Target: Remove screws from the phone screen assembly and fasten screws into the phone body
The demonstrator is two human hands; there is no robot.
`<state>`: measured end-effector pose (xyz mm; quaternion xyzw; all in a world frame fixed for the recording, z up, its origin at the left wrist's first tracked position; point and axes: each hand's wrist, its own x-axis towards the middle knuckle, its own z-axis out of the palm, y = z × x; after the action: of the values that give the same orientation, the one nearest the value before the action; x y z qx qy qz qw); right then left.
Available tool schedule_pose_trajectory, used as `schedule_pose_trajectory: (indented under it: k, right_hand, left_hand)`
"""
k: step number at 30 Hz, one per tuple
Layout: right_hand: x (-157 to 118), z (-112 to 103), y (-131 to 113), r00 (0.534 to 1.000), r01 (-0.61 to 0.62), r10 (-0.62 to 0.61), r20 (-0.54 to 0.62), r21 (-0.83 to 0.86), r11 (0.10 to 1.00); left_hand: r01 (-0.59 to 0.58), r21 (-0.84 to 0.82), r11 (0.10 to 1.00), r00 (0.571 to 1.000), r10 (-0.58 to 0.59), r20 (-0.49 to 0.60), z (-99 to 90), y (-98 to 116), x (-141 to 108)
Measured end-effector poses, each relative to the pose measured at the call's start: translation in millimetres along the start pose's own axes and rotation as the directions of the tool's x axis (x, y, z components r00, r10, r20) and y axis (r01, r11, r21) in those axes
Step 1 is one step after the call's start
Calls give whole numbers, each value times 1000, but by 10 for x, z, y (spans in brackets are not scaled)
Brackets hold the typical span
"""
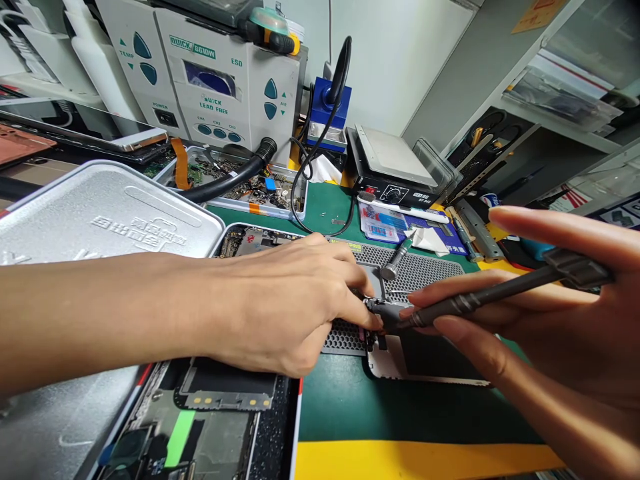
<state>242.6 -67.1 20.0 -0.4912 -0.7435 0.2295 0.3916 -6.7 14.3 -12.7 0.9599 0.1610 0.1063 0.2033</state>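
Observation:
My right hand [550, 347] is closed around a dark precision screwdriver [460, 303], held slanting down to the left. Its tip meets the upper end of a phone screen assembly [440, 353], which lies back side up with a black sheet and bare metal showing. My left hand [305, 300] reaches across from the left, its fingers bent and gripping the same end of the screen beside the driver tip. What sits under those fingertips is too small to make out. Part of the screen rests on a perforated metal plate [345, 340]; another small screwdriver [397, 260] lies on that plate.
An open metal tin with phone parts [225, 427] stands front left, its embossed lid [140, 213] leaning behind. Further back are a hot air station [210, 80], a tray of circuit boards [240, 183], a soldering iron stand [330, 107] and a heating plate [395, 157]. A black cable arches between them.

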Motion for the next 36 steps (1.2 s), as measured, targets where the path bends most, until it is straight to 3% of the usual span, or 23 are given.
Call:
schedule_pose_trajectory:
  k: [12, 20, 26, 31, 36]
  right_hand:
    - [-7, 31, 40, 1000, -21, 22, -2, 33, 999]
    - [111, -6, 152, 984, 70, -51, -173, 100, 993]
    - [81, 5, 166, 987, 72, -58, -147, 89, 993]
    - [-7, 12, 50, 998, -7, 7, -58, 3, 1000]
    - [-22, 32, 4, 998, -26, 24, -57, -24, 999]
  left_hand:
    - [20, 8, 1000, 1000, -20, 8, -17, 32, -14]
    - [5, 5, 1000, 1000, -5, -1, -10, 11, -16]
    - [5, 25, 1000, 1000, -5, -3, 4, 3, -11]
    - [-10, 16, 1000, 1000, 11, -17, 22, -8, -19]
    - [-26, 5, 1000, 999, 26, -38, 16, -9, -14]
